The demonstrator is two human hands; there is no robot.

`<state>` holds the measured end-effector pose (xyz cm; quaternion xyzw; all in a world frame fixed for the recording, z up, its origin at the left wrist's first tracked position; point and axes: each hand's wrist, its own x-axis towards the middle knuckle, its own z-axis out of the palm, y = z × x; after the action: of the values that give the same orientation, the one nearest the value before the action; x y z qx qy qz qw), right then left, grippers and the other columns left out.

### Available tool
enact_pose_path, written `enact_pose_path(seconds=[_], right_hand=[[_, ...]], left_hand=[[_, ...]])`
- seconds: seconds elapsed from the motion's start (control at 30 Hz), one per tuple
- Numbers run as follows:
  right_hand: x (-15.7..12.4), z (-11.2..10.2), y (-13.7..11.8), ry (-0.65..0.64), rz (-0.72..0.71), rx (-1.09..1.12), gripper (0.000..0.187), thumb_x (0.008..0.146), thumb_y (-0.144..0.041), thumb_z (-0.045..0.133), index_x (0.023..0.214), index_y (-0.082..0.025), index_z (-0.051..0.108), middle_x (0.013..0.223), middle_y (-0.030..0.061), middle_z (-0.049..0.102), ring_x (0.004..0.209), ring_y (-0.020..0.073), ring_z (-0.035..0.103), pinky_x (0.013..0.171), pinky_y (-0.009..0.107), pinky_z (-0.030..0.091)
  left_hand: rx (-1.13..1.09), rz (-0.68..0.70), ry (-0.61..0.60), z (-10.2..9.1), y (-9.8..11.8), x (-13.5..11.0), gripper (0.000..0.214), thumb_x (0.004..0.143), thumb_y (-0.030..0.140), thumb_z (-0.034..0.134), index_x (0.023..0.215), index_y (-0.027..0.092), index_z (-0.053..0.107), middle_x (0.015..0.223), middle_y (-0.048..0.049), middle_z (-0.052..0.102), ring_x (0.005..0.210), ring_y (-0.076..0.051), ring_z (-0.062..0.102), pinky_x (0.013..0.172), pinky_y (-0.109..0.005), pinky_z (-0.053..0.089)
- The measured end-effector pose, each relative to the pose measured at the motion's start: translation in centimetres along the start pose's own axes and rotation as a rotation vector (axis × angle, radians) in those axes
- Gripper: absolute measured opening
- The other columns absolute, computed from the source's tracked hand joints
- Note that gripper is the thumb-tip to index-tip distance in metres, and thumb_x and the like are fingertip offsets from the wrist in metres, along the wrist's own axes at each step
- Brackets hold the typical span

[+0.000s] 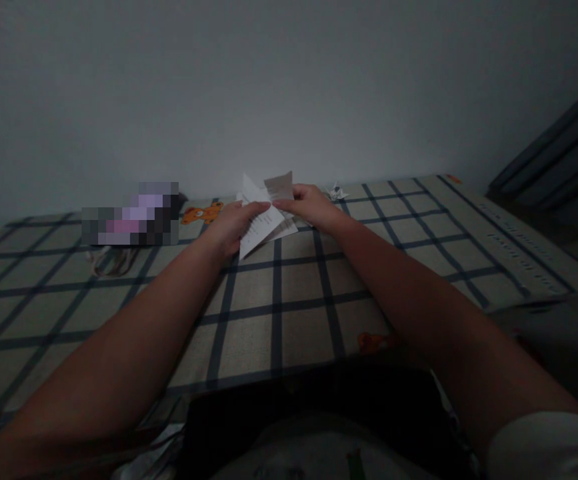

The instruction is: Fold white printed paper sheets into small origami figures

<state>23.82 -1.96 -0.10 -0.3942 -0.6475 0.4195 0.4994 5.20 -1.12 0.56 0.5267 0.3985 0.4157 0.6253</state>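
Observation:
A white sheet of paper with printed lines is partly folded, its pointed corners sticking up and down above the table. My left hand grips its left side, thumb lying across the front. On the other side, my right hand pinches the upper right part between thumb and fingers. Some of the fingers of both hands are hidden behind the paper. Just beyond my right hand, a small crumpled or folded white paper piece lies near the wall.
A checked cloth with bear prints covers the table, which meets a plain wall. At the left sits a blurred-out purple and dark object with a cable beside it. Dark striped fabric hangs at the right.

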Motion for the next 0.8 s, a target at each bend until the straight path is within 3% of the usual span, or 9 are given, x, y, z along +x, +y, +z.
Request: enact_pose_path(seconds=[0.13, 0.3, 0.47, 0.7, 0.8], right_hand=[[-0.24, -0.11, 0.11, -0.063, 0.116, 0.097, 0.018, 0.078, -0.028, 0.073, 0.089, -0.015, 0.071, 0.095, 0.0071, 0.075, 0.081, 0.0154, 0.069, 0.075, 0.029, 0.057], [-0.34, -0.23, 0.00, -0.058, 0.131, 0.100, 0.016, 0.079, -0.028, 0.072, 0.088, -0.015, 0.071, 0.095, 0.0078, 0.075, 0.081, 0.0152, 0.069, 0.077, 0.029, 0.058], [-0.55, -0.19, -0.34, -0.108, 0.161, 0.160, 0.017, 0.078, -0.026, 0.072, 0.091, -0.014, 0.071, 0.098, 0.0085, 0.075, 0.081, 0.0155, 0.069, 0.077, 0.029, 0.058], [-0.31, 0.39, -0.53, 0.046, 0.039, 0.029, 0.020, 0.078, -0.031, 0.073, 0.089, -0.015, 0.070, 0.093, 0.0055, 0.074, 0.081, 0.0148, 0.066, 0.075, 0.027, 0.055], [-0.23, 0.24, -0.35, 0.017, 0.039, 0.043, 0.022, 0.078, -0.033, 0.073, 0.089, -0.015, 0.070, 0.094, 0.0052, 0.073, 0.080, 0.0137, 0.065, 0.073, 0.025, 0.054]], left_hand=[[0.034, 0.009, 0.032, 0.11, 0.31, -0.32, 0.027, 0.071, 0.018, 0.072, 0.097, 0.016, 0.068, 0.086, -0.0073, 0.076, 0.075, -0.022, 0.074, 0.071, -0.033, 0.062], [0.027, 0.064, -0.055, -0.08, -0.09, -0.33, 0.037, 0.067, 0.016, 0.077, 0.103, 0.016, 0.068, 0.104, -0.0103, 0.076, 0.081, -0.021, 0.074, 0.076, -0.032, 0.062], [0.053, 0.066, -0.040, -0.30, -0.37, -0.20, 0.035, 0.066, 0.019, 0.079, 0.099, 0.015, 0.070, 0.106, -0.0134, 0.075, 0.088, -0.025, 0.073, 0.080, -0.034, 0.061], [-0.070, 0.037, -0.065, 0.24, -0.10, -0.14, 0.034, 0.070, 0.017, 0.072, 0.104, 0.015, 0.069, 0.102, -0.0088, 0.076, 0.083, -0.021, 0.073, 0.079, -0.034, 0.061], [-0.070, 0.048, -0.033, 0.27, 0.07, -0.30, 0.034, 0.069, 0.016, 0.073, 0.103, 0.015, 0.070, 0.100, -0.0080, 0.077, 0.080, -0.021, 0.073, 0.078, -0.034, 0.062]])
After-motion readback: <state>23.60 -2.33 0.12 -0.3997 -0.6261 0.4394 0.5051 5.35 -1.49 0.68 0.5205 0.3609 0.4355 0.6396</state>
